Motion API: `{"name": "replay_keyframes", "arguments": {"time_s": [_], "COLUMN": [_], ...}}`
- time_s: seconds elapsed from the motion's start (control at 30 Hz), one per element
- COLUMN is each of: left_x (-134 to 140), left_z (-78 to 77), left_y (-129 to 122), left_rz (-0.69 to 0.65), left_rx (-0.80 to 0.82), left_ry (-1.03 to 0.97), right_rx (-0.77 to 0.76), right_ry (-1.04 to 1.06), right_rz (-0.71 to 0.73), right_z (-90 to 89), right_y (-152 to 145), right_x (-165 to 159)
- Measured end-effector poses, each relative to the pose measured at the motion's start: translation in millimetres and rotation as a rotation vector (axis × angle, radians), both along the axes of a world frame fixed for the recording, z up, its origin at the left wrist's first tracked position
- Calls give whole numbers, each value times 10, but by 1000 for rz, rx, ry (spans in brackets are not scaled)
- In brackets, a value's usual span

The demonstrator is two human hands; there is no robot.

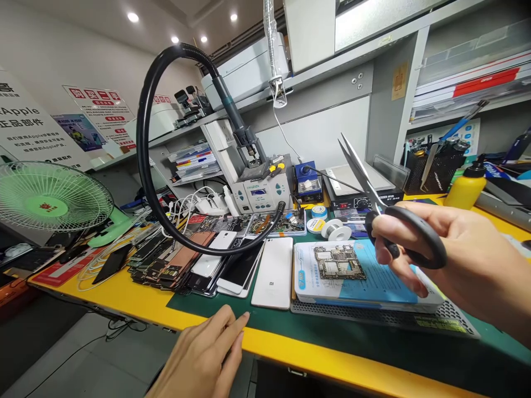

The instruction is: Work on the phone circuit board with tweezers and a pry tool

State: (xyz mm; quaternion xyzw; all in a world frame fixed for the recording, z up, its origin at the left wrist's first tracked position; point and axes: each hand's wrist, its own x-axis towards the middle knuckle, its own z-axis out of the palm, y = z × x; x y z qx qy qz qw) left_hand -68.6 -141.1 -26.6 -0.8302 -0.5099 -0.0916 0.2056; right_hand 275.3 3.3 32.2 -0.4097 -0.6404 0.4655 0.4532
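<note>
My right hand (464, 249) is closed on a pair of scissors (360, 171) with black loop handles. Their metal blades point up and to the left, slightly apart, with nothing between them. Below the scissors a bare phone circuit board (339, 262) lies on a blue and white box (385, 271). My left hand (207, 354) rests at the yellow front edge of the bench, its fingers loosely extended and no object showing in it. Just beyond that hand lies a white phone (274, 271) with an MI logo, back side up.
Stacked phones and phone parts (170, 260) fill the bench's left side. A black hose (145, 127) loops above them from the grey hot-air station (263, 190). Solder spools (335, 230) sit behind the box. A yellow bottle (467, 185) stands right, a green fan (53, 202) left.
</note>
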Motion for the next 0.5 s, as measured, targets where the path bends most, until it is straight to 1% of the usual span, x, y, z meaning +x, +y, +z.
{"name": "replay_keyframes", "arguments": {"time_s": [0.13, 0.27, 0.37, 0.5], "left_x": [31, 91, 82, 32], "left_z": [158, 266, 265, 212], "left_y": [101, 173, 184, 173], "left_rz": [-79, -104, -147, -206], "left_rx": [-6, -39, -26, 46], "left_ry": [166, 258, 285, 266], "right_rx": [-32, -47, -12, -2], "right_ry": [11, 60, 32, 32], "right_rz": [-28, -17, -14, -16], "right_z": [-23, -15, -1, 23], "right_y": [2, 3, 2, -9], "right_x": [8, 13, 17, 6]}}
